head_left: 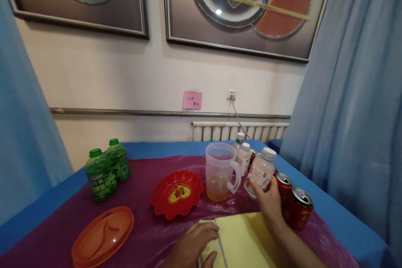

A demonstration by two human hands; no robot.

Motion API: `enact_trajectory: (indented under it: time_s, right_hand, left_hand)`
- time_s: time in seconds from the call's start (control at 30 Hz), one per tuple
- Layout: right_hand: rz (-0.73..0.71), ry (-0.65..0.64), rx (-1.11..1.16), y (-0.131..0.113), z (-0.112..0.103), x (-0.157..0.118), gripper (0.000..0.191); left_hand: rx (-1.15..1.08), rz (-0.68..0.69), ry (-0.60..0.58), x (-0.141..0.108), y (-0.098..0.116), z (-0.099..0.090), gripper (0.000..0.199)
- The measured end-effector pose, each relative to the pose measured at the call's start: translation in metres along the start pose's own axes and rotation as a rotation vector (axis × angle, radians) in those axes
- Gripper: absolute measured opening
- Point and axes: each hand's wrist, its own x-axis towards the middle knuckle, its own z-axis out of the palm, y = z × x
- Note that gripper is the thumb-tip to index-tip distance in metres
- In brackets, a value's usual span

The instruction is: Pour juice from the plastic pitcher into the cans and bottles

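Note:
My right hand is wrapped round the lower part of a clear bottle with a white cap and pink label; the bottle leans slightly to the right. My left hand rests on the left edge of a yellow cloth, its fingers bent and apart. Just left of the bottle stands a clear plastic jug with a little yellowish liquid at its bottom, its handle towards the bottle. A red scalloped plate lies left of the jug.
Two dark red cans stand right of my right hand. Behind the held bottle are white-capped bottles. Green bottles stand at the left, above an orange oval dish. Purple plastic covers part of the blue table.

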Motion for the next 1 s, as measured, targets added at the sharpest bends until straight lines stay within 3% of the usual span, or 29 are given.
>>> enact_trajectory:
  time_s: [0.1,0.2,0.3,0.37,0.57,0.77,0.9,1.0]
  right_hand:
    - [0.038,-0.249,0.257,-0.018,-0.01,-0.038,0.071]
    - [0.106,-0.673,0.412,-0.03,-0.003,-0.069,0.07]
    - [0.132,-1.053,0.524,-0.036,0.009,-0.086,0.083]
    - [0.132,-1.173,0.585,-0.038,0.014,-0.09,0.089]
    - [0.209,-1.289,0.497,-0.04,0.008,-0.091,0.086]
    - [0.193,-1.219,0.536,-0.029,0.011,-0.093,0.088]
    - [0.166,-1.19,0.553,-0.027,0.009,-0.091,0.086]
    - [0.138,-1.194,0.563,-0.033,0.006,-0.089,0.083]
  left_hand:
    - [0.01,-0.033,0.14,0.011,0.007,-0.015,0.043]
    - [-0.044,-0.151,0.266,0.03,0.021,-0.037,0.044]
    - [-0.168,-0.249,0.269,0.046,0.042,-0.06,0.053]
    - [-0.215,-0.276,0.216,0.049,0.052,-0.071,0.054]
    - [-0.071,-0.247,-0.052,0.041,0.048,-0.084,0.04]
    - [-0.015,-0.222,0.103,0.061,0.055,-0.075,0.032]
    - [-0.041,-0.259,0.106,0.072,0.072,-0.074,0.043]
    - [-0.095,-0.223,0.086,0.073,0.075,-0.077,0.039]
